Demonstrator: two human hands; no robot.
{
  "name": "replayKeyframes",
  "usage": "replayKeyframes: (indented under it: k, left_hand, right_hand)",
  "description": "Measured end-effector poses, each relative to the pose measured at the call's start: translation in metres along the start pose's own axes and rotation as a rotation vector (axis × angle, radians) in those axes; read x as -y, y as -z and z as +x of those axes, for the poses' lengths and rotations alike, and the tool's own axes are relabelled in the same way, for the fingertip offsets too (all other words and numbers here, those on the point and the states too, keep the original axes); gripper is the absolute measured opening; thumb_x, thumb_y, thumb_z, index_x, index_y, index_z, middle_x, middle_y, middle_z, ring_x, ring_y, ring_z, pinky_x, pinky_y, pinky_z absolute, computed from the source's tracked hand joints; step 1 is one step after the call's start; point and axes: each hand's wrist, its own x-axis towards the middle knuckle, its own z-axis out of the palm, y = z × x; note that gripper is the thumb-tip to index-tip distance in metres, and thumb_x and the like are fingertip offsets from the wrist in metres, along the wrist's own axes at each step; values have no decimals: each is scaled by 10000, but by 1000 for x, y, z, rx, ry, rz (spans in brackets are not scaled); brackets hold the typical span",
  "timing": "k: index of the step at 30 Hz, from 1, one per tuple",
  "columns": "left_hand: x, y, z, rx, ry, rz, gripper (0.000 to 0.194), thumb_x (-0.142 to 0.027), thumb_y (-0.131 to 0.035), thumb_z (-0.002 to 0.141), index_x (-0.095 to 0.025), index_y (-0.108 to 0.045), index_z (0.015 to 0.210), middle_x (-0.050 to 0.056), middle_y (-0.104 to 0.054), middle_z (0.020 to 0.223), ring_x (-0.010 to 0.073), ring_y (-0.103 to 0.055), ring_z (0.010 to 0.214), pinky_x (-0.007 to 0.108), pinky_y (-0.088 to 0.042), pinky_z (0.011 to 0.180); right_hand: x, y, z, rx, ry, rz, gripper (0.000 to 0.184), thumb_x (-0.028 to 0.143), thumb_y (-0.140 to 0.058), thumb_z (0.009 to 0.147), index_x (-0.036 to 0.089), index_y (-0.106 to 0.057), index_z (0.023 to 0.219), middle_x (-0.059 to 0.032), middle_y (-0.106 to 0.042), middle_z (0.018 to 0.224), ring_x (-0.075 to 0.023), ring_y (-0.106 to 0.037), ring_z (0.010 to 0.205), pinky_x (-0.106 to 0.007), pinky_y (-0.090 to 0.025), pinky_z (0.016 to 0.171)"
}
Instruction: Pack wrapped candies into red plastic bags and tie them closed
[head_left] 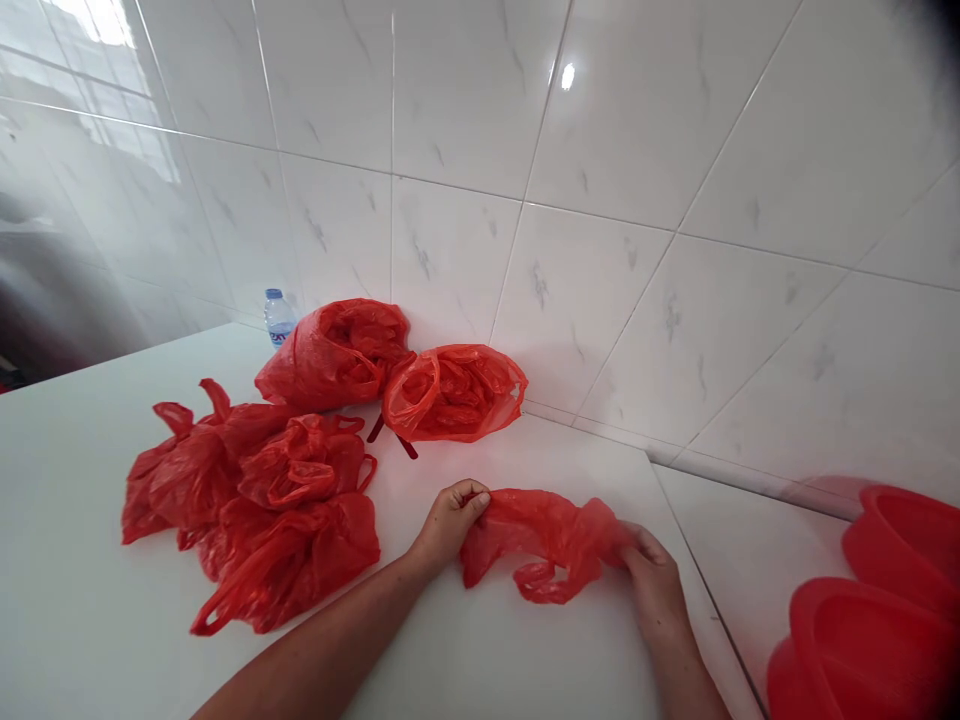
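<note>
A thin red plastic bag (544, 525) is stretched sideways between my two hands, just above the white table (480, 660). My left hand (454, 520) pinches its left upper corner between thumb and fingers. At the other end, my right hand (654, 580) is closed on the bag's right side, with the fingertips partly behind the plastic. One handle loop dangles from the bag's lower edge. To the left of my left hand lies a crumpled pile of red plastic bags (262, 500), several with handles sticking out.
Two larger red bags stuffed with more plastic, one at back left (330, 350) and one nearer the middle (457, 395), rest against the tiled wall (465, 240). Behind them stands a water bottle (277, 318). Red plastic basins (810, 640) sit at the right, past a table seam.
</note>
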Motion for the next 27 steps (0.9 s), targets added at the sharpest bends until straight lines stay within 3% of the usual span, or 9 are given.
replayKeyframes:
  k: [4, 7, 10, 12, 15, 19, 21, 24, 27]
  left_hand:
    - [2, 4, 2, -5, -6, 38, 279, -417, -531, 803, -164, -500, 691, -41, -471, 585, 77, -399, 516, 189, -319, 484]
    - [4, 4, 2, -44, -12, 29, 312, -449, -517, 808, -170, -465, 678, -49, -448, 568, 73, -372, 497, 188, -300, 470]
    - [5, 3, 3, -61, -16, 18, 321, -457, -510, 811, -174, -449, 673, -55, -436, 560, 70, -357, 490, 187, -294, 467]
    - [5, 2, 2, -66, -16, 17, 322, -454, -513, 811, -174, -447, 667, -58, -425, 554, 69, -348, 489, 186, -293, 467]
    - [4, 0, 2, -76, -17, 23, 320, -448, -516, 809, -173, -450, 658, -57, -424, 557, 71, -348, 496, 188, -300, 472]
    - [-1, -1, 1, -63, -63, 49, 295, -411, -550, 790, -166, -465, 650, -45, -450, 580, 74, -374, 522, 190, -318, 495]
    - [-3, -2, -2, -7, -72, 48, 265, -376, -604, 751, -169, -461, 667, -46, -471, 593, 74, -400, 528, 187, -328, 504]
    - [-4, -4, -7, 89, -47, 69, 262, -272, -690, 650, -186, -456, 730, -55, -518, 627, 75, -439, 526, 181, -337, 495]
    - [1, -4, -7, -1, -52, 157, 190, -154, -630, 628, -194, -481, 737, -60, -537, 633, 75, -442, 518, 173, -320, 469]
  right_hand:
    - [-12, 8, 7, -237, 19, 17, 361, 359, -629, 669, 192, -618, 989, -36, -633, 978, -171, -593, 797, -261, -487, 650]
    - [-11, 4, 3, -310, 9, -8, 463, 453, -612, 704, 207, -561, 1093, -41, -600, 1012, -173, -601, 796, -280, -498, 643]
    - [-4, -2, -11, -413, 8, -122, 480, 511, -559, 747, 189, -521, 1102, -51, -585, 989, -181, -597, 764, -315, -491, 662]
    - [0, -11, -27, -454, 85, -267, 467, 512, -532, 771, 179, -508, 1096, -58, -584, 961, -192, -582, 774, -332, -475, 685]
    - [0, -34, -56, -347, 325, -429, 513, 507, -556, 759, 175, -477, 1142, -78, -579, 969, -220, -559, 845, -341, -462, 714]
    - [-6, -68, -72, -83, 507, -556, 807, 483, -675, 662, 198, -323, 1330, -142, -440, 1286, -311, -452, 1140, -408, -429, 872]
    - [-7, -76, -66, -41, 477, -614, 779, 449, -665, 671, 207, -343, 1337, -139, -419, 1323, -327, -419, 1185, -433, -406, 910]
    - [-3, -70, -49, -27, 361, -606, 409, 348, -557, 735, 209, -568, 1119, -103, -575, 1136, -288, -524, 1049, -404, -427, 871]
    - [3, -53, -39, -2, 169, -461, 265, 263, -454, 741, 215, -630, 933, -52, -644, 955, -221, -588, 864, -314, -469, 743]
